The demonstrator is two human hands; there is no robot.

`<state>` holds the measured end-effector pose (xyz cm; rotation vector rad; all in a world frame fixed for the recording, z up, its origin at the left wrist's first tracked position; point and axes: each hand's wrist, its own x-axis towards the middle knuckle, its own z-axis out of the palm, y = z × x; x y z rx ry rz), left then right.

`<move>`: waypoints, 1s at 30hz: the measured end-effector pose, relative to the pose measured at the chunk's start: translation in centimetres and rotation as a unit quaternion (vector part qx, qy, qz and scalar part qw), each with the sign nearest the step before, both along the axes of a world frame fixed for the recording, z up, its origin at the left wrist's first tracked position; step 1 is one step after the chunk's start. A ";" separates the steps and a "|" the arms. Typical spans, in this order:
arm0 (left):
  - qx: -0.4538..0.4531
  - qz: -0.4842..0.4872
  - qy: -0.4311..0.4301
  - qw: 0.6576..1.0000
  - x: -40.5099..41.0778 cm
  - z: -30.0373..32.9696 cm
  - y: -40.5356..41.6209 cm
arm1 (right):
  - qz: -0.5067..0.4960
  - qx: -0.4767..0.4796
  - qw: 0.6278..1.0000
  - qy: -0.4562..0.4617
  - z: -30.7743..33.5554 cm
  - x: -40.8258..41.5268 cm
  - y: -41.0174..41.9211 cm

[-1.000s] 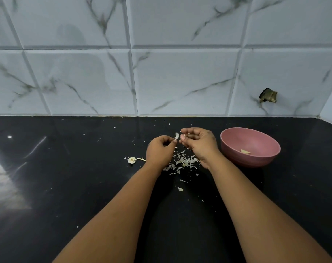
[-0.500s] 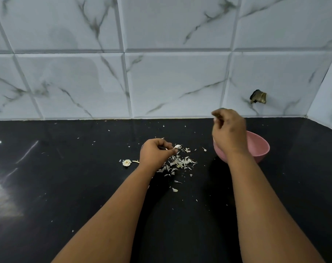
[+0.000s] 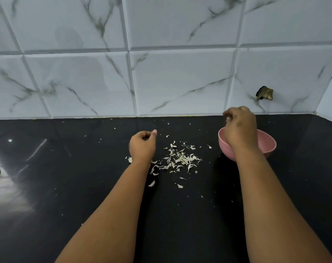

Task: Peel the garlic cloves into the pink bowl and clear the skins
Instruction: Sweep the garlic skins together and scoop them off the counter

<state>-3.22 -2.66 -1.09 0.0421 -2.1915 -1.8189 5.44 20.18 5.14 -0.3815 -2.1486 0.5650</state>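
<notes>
The pink bowl sits near the countertop's back edge; the right hand hovers over it, fingers curled, contents unclear. Garlic skins lie between it and the left hand, loosely fisted.

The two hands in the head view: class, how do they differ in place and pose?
The left hand is low beside the garlic skins; the right hand is raised over the pink bowl. The left's thumb tip shows; the right's fingertips are blurred. Both have curled fingers.
</notes>
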 end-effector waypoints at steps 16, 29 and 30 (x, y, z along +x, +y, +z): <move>0.062 0.031 -0.031 0.997 -0.3 -0.2 0.4 | 0.225 0.058 0.932 -0.278 -4.7 -3.5 -7.1; -0.467 -0.249 -0.032 0.848 0.8 -1.5 2.9 | 0.233 0.095 0.881 -0.400 -7.4 -5.5 -7.3; -0.454 -0.259 -0.032 0.852 0.9 -1.4 3.2 | 0.249 0.089 0.882 -0.390 -7.2 -5.2 -7.4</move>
